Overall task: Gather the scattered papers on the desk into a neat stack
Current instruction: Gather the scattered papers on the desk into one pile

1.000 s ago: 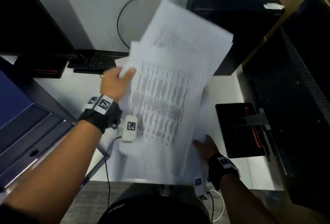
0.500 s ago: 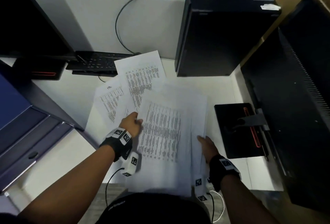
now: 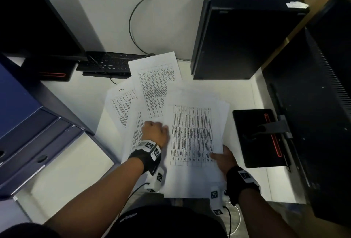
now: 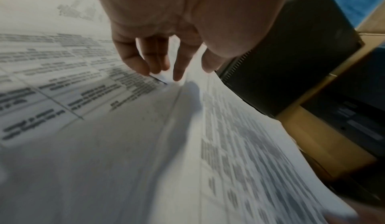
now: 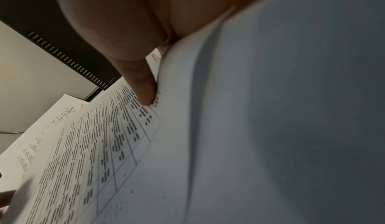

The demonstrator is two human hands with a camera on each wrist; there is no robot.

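The right hand (image 3: pixel 225 159) grips the near right edge of a bundle of printed sheets (image 3: pixel 193 135), thumb (image 5: pixel 143 87) pressed on the top page over the table print, the other fingers hidden beneath the paper. The bundle's sheets are fanned unevenly at the far right corner, and its near edge hangs past the front of the white worktop (image 3: pixel 62 171).

The left hand (image 3: pixel 155 131) sits at the bundle's left edge. From the head view it looks knuckled over; the left wrist view shows its fingers (image 4: pixel 133 61) bent downward with the tips touching a page edge, but whether they actually pinch a sheet I cannot tell.

Under and beyond the left hand lie three loose sheets, overlapping: one (image 3: pixel 135 133) partly beneath the wrist, one (image 3: pixel 121 105) angled to the left with a handwritten mark at its top, and one (image 3: pixel 155 84) reaching furthest back, its far corner lying on a black keyboard (image 3: pixel 106 63).

A black computer tower (image 3: pixel 243 36) stands behind the bundle to the right. A monitor stand base (image 3: pixel 254 139) rests just right of the right hand. Blue drawers (image 3: pixel 34 139) are at the left.
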